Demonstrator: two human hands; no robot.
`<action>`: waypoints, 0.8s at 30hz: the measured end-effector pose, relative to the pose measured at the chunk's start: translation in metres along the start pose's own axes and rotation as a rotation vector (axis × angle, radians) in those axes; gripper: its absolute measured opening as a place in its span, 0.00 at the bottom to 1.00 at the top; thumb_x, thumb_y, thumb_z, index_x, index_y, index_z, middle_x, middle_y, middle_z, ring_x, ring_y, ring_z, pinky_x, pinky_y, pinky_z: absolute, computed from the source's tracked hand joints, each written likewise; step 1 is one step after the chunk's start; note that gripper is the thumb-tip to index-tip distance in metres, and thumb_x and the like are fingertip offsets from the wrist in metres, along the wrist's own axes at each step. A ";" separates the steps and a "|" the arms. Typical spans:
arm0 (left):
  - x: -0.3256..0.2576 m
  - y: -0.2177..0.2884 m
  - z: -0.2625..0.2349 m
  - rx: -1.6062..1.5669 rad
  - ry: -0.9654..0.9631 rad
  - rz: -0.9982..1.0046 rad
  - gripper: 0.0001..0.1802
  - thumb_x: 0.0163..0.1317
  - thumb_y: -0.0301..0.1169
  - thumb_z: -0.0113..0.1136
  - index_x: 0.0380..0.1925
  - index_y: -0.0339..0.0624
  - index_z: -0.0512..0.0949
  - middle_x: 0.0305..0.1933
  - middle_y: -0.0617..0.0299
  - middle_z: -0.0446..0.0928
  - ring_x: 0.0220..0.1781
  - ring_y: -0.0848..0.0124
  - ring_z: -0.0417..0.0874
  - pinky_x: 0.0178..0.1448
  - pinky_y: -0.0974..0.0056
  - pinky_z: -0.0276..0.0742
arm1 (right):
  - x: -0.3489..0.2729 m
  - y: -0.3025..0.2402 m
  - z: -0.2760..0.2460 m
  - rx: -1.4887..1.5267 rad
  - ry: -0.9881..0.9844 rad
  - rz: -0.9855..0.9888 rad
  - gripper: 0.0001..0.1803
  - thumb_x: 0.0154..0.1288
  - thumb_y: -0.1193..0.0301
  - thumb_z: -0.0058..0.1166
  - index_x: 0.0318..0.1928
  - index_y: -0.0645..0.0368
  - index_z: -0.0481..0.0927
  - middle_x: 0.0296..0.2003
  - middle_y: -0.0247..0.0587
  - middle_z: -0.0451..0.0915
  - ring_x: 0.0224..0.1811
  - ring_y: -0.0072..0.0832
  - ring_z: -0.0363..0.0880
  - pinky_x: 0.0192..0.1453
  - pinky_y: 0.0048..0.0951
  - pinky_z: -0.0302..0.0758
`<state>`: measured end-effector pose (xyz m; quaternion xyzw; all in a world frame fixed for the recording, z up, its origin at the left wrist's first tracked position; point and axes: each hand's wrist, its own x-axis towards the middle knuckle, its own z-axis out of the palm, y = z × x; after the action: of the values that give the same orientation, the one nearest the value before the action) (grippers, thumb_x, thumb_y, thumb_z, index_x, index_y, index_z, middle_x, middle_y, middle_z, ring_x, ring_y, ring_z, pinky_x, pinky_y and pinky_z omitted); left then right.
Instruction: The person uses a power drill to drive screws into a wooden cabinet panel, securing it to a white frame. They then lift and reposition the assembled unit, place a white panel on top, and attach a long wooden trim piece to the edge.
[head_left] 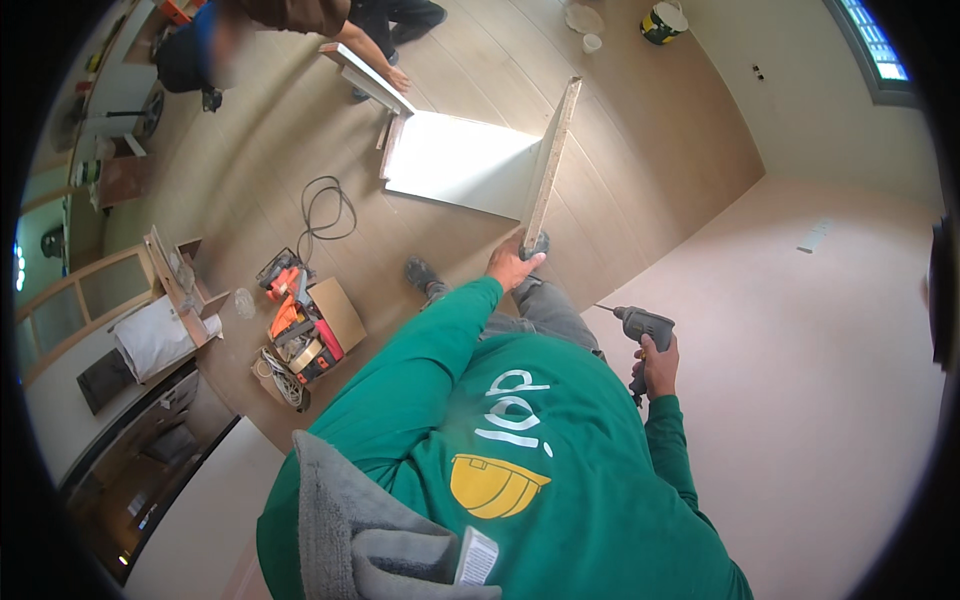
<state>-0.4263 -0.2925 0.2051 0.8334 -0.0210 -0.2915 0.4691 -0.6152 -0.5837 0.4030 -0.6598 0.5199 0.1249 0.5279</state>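
While the right hand (660, 366) wraps around the handle of a dark drill (646, 328), its bit pointing left and apart from the boards, the left hand (512, 264) touches the near end of a right-hand board (551, 165); its fingers are partly hidden, so I cannot tell how firmly they close. That board stands at the right end of a white panel (460, 162). Far left, another person's hand (398, 80) touches a second board (366, 80). An orange-and-black tool (288, 290) lies left on the floor (650, 135).

Indoor building site: drill (648, 326), orange tools (287, 288), bucket (661, 26), white panels (455, 160).
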 end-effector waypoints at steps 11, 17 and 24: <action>0.019 0.048 0.008 -0.024 0.287 0.025 0.15 0.68 0.40 0.62 0.42 0.39 0.84 0.38 0.43 0.85 0.43 0.41 0.86 0.49 0.46 0.82 | 0.038 0.004 -0.028 -0.001 -0.020 0.057 0.34 0.71 0.66 0.62 0.72 0.58 0.64 0.28 0.42 0.79 0.15 0.27 0.75 0.17 0.31 0.75; 0.019 0.078 0.000 -0.043 0.279 0.072 0.15 0.66 0.39 0.63 0.42 0.38 0.86 0.31 0.44 0.86 0.39 0.44 0.89 0.45 0.48 0.83 | 0.047 -0.009 -0.029 -0.005 -0.008 0.030 0.34 0.70 0.67 0.63 0.72 0.58 0.65 0.28 0.43 0.80 0.15 0.27 0.76 0.17 0.31 0.75; 0.008 0.042 -0.069 0.078 0.173 -0.199 0.32 0.60 0.52 0.70 0.53 0.34 0.84 0.54 0.33 0.80 0.56 0.45 0.84 0.63 0.49 0.79 | 0.057 -0.010 -0.032 0.026 -0.012 0.009 0.35 0.69 0.67 0.63 0.73 0.58 0.65 0.27 0.42 0.80 0.15 0.27 0.76 0.17 0.31 0.75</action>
<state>-0.3750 -0.2648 0.2619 0.8711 0.0909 -0.2626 0.4050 -0.5947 -0.6431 0.3810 -0.6496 0.5214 0.1246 0.5392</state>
